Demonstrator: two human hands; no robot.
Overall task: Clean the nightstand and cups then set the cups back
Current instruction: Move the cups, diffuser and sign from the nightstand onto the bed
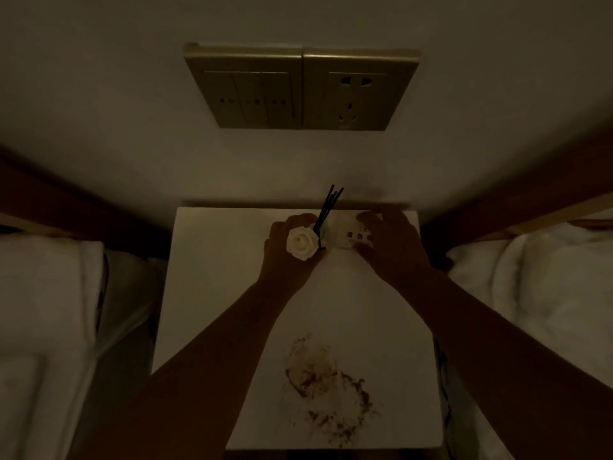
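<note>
The room is dim. A white nightstand [215, 293] stands against the wall, with a brown, crumbly stain [326, 386] near its front edge. At the back of the top, my left hand [282, 257] grips a small holder with a white rose [302, 242] and black reed sticks [328, 207]. Right beside it, my right hand [391, 244] closes on a small white sign [348, 235] with dark printed characters. Both objects are partly hidden by my fingers. I see no cups.
A gold switch panel [245, 91] and a wall socket [355, 91] sit on the wall above the nightstand. White bedding lies on the left bed [46, 310] and the right bed [537, 287], each close against the nightstand's sides.
</note>
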